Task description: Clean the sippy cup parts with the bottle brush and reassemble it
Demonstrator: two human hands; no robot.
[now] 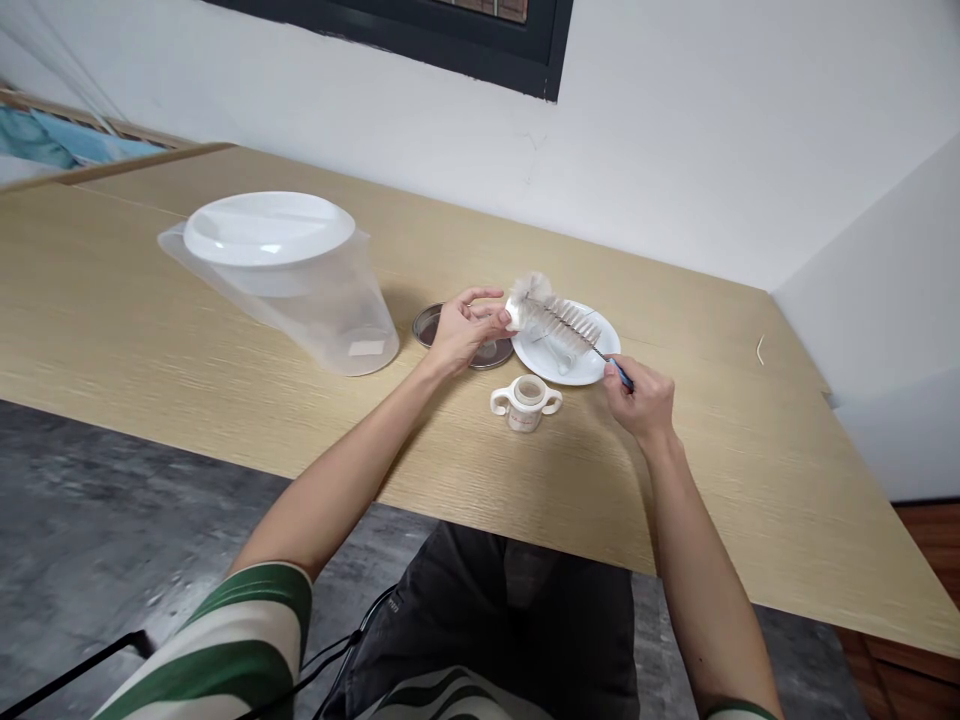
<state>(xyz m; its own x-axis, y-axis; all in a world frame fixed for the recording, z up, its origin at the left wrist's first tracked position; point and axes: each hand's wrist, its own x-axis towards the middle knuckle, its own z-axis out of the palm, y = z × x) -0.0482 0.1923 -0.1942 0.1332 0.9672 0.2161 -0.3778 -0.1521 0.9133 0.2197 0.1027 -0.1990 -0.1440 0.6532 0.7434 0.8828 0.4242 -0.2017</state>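
Brush [571, 322] partly hides plate [571, 378]; white piece [513, 313] in left hand [463, 332] indistinct

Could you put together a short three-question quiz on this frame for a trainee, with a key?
1. Which hand grips the brush by its blue handle, and which holds the small white piece?
2. True or false: the plastic pitcher stands with its white lid on.
3. What stands just in front of the white plate, on the person's side?
a) the pitcher
b) the two-handled cup
c) the dark round tray

Key:
1. The right hand grips the brush; the left hand holds the small white piece.
2. True.
3. b
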